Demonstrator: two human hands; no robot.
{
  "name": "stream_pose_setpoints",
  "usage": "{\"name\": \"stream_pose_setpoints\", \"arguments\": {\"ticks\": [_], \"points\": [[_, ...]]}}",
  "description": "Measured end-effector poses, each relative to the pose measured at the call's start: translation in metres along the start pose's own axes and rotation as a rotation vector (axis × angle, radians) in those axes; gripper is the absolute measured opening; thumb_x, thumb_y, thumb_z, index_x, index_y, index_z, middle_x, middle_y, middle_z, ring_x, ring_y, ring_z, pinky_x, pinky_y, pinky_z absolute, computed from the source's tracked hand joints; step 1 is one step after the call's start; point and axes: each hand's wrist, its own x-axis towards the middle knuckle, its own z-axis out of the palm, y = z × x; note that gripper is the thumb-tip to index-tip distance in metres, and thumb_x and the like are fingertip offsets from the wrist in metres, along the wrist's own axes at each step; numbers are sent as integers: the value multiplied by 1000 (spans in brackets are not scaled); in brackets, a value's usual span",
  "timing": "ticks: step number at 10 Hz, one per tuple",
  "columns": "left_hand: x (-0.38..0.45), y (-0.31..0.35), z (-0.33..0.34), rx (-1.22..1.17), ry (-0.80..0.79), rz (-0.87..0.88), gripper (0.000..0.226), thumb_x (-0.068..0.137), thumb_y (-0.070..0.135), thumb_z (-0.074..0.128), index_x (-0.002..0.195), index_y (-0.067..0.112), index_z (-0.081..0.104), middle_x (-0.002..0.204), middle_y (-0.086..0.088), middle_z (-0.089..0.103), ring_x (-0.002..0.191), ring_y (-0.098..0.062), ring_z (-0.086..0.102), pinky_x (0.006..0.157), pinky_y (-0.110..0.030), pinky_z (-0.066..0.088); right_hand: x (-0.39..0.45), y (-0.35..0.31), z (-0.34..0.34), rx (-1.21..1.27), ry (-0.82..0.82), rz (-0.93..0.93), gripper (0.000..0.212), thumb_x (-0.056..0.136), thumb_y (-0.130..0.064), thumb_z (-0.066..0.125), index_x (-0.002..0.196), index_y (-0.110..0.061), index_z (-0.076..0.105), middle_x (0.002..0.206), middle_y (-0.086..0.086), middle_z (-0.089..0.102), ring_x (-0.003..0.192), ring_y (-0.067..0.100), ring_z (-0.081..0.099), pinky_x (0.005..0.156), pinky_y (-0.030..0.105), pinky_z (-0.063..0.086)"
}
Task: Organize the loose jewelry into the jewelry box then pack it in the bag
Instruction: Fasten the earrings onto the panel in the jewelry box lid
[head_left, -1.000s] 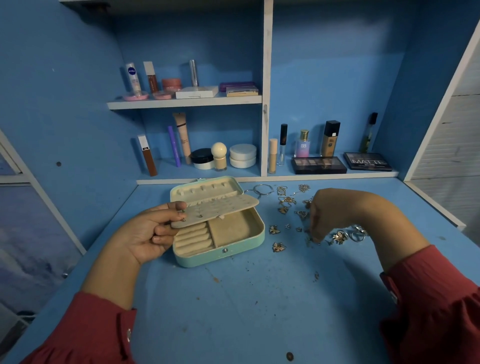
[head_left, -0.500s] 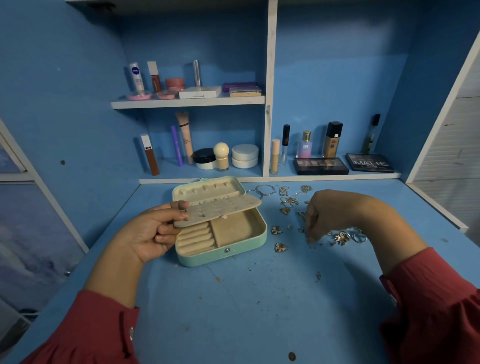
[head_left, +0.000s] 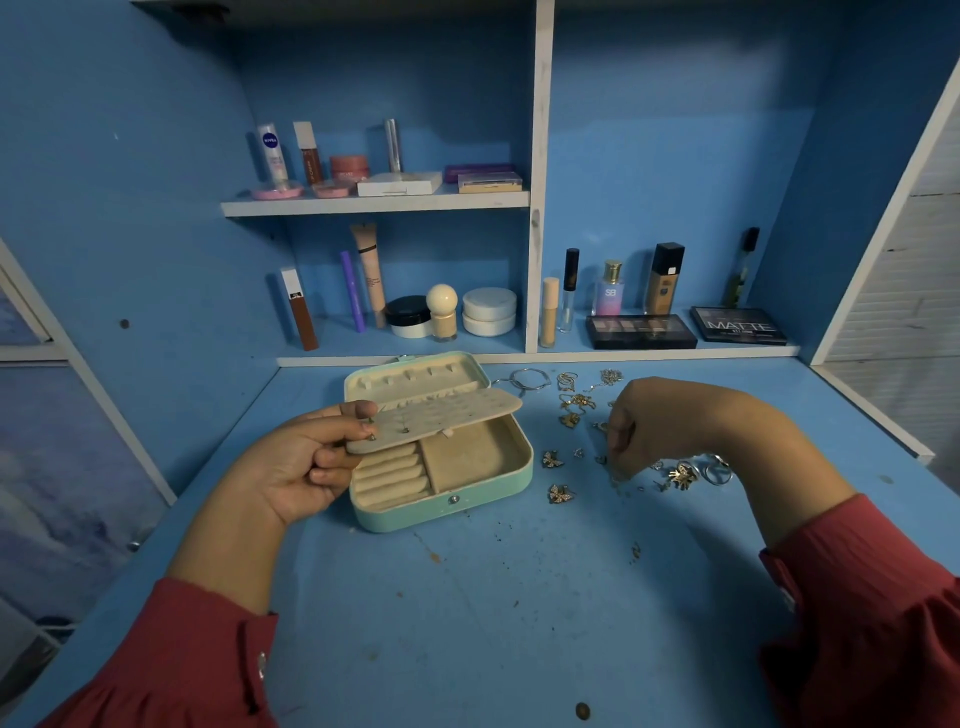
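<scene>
A mint-green jewelry box (head_left: 441, 512) lies open on the blue desk, with beige ring rolls and a bare compartment inside. My left hand (head_left: 301, 462) pinches the left end of the box's beige earring panel (head_left: 452, 415) and holds it raised; a couple of small studs (head_left: 404, 429) sit in it. Loose jewelry is scattered to the right of the box: butterfly earrings (head_left: 552, 459), gold chains (head_left: 574, 402), a bangle (head_left: 527, 378) and silver rings (head_left: 719, 470). My right hand (head_left: 665, 426) hovers over these pieces with its fingertips bunched downward at the table. Whether they pinch anything is hidden. No bag is in view.
Shelves behind the desk (head_left: 467, 623) hold cosmetics: tubes, jars, bottles and two eyeshadow palettes (head_left: 641, 331). A blue wall closes the left side, a white slanted frame the right. Small crumbs and a dark speck (head_left: 583, 710) lie on the near desk.
My right hand has drifted slightly left over the loose jewelry. My left hand still holds the earring panel up in the same place.
</scene>
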Motion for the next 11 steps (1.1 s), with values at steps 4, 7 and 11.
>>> {"name": "stream_pose_setpoints", "arguments": {"ticks": [4, 7, 11], "points": [[1, 0, -1, 1, -8, 0, 20, 70, -3, 53, 82, 12, 57, 47, 5, 44, 25, -1, 26, 25, -10, 18, -2, -12, 3, -18, -5, -15, 8, 71, -27, 79, 78, -29, 76, 77, -17, 70, 77, 4, 65, 66, 19, 49], [0, 1, -2, -26, -51, -11, 29, 54, -2, 75, 77, 11, 63, 48, 4, 46, 25, -1, 27, 25, -10, 20, 2, -18, 8, -127, 16, -12, 5, 75, -29, 70, 72, -28, 66, 71, -11, 63, 63, 5, 55, 63, 24, 47], [-1, 0, 1, 2, 7, -7, 20, 68, -3, 53, 82, 12, 57, 48, 5, 45, 25, -1, 27, 25, -10, 19, 3, -19, 11, -160, 28, -45, 4, 77, -28, 66, 74, -27, 64, 70, -11, 62, 61, 5, 53, 57, 21, 44]]}}
